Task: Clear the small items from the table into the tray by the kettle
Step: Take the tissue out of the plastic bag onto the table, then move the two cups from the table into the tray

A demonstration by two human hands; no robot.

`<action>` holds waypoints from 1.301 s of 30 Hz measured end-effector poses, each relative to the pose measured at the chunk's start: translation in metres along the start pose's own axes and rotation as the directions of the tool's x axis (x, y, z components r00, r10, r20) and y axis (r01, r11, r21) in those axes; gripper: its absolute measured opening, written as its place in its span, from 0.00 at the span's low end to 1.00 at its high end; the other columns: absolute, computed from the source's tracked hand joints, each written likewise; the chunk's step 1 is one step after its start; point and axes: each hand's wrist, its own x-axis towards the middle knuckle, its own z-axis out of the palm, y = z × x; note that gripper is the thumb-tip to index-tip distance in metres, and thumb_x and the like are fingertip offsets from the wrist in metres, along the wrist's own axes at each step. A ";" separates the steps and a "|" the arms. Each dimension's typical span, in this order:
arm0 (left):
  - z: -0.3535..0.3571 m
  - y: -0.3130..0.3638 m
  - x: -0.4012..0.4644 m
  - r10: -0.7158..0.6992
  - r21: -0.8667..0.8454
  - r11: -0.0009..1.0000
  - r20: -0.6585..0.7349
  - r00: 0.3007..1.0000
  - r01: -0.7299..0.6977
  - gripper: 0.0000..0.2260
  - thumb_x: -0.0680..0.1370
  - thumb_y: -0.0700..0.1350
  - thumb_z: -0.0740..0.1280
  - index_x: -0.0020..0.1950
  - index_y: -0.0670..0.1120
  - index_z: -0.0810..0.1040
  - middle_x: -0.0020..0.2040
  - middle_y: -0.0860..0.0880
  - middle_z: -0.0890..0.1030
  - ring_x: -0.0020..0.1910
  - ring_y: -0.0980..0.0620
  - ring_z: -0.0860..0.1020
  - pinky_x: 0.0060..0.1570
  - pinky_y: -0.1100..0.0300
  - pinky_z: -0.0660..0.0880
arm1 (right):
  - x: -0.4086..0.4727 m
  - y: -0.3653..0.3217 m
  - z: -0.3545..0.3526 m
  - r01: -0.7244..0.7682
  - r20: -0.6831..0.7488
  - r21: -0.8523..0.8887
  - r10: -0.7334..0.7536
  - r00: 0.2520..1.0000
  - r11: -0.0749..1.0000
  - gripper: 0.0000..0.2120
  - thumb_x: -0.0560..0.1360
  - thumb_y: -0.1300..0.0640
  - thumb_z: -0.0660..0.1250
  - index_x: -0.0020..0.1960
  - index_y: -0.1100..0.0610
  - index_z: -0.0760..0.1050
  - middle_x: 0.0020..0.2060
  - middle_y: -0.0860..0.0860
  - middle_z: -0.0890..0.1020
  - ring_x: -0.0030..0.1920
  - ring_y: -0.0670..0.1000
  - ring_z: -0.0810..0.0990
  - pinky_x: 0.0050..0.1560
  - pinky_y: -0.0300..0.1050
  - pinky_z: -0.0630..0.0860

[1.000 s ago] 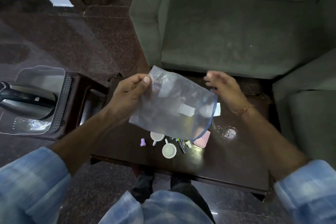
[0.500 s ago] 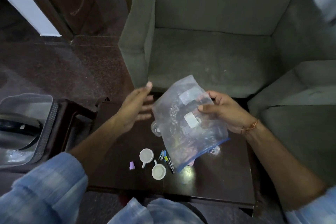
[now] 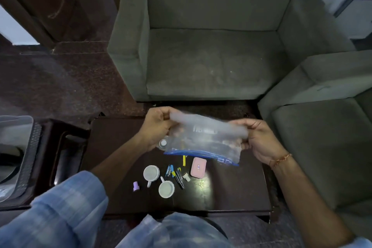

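Small items [image 3: 173,175] lie near the middle of the dark table [image 3: 231,197], none yet in the tray [image 3: 18,147] at far left. Half a second ago only the right hand [image 3: 259,139] held the clear bag [image 3: 203,141]; now the left hand [image 3: 157,127] pinches it too, stretched flat above them. Clearing hasn't begun. Counted: two white scoops, one pink case, one purple cap, several clips.

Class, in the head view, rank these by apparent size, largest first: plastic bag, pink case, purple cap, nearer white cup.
1. plastic bag
2. nearer white cup
3. pink case, close to the cup, so unsure
4. purple cap
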 end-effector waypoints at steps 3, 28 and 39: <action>0.014 0.005 0.014 0.031 0.057 0.998 0.054 0.998 -0.034 0.13 0.73 0.28 0.69 0.36 0.45 0.84 0.39 0.46 0.85 0.39 0.52 0.82 0.42 0.60 0.80 | -0.007 0.011 -0.012 -0.075 -0.058 0.106 0.081 0.995 0.992 0.17 0.74 0.71 0.61 0.37 0.57 0.84 0.26 0.56 0.78 0.18 0.47 0.72 0.17 0.36 0.71; 0.009 -0.107 -0.017 -0.287 0.461 0.854 0.031 0.957 0.242 0.12 0.79 0.35 0.66 0.47 0.53 0.83 0.38 0.52 0.85 0.39 0.58 0.82 0.36 0.69 0.77 | 0.058 0.264 -0.100 -0.323 -0.565 0.524 0.605 0.562 0.789 0.12 0.79 0.69 0.58 0.46 0.53 0.72 0.38 0.55 0.75 0.37 0.49 0.75 0.34 0.43 0.78; -0.036 -0.174 -0.055 -0.294 0.715 0.629 -0.144 0.945 0.305 0.09 0.73 0.37 0.71 0.50 0.49 0.83 0.46 0.52 0.84 0.36 0.63 0.79 0.40 0.76 0.69 | 0.046 0.256 -0.091 -0.677 -0.647 -0.069 0.484 0.589 0.733 0.18 0.75 0.63 0.67 0.64 0.63 0.75 0.61 0.62 0.78 0.54 0.56 0.78 0.58 0.50 0.75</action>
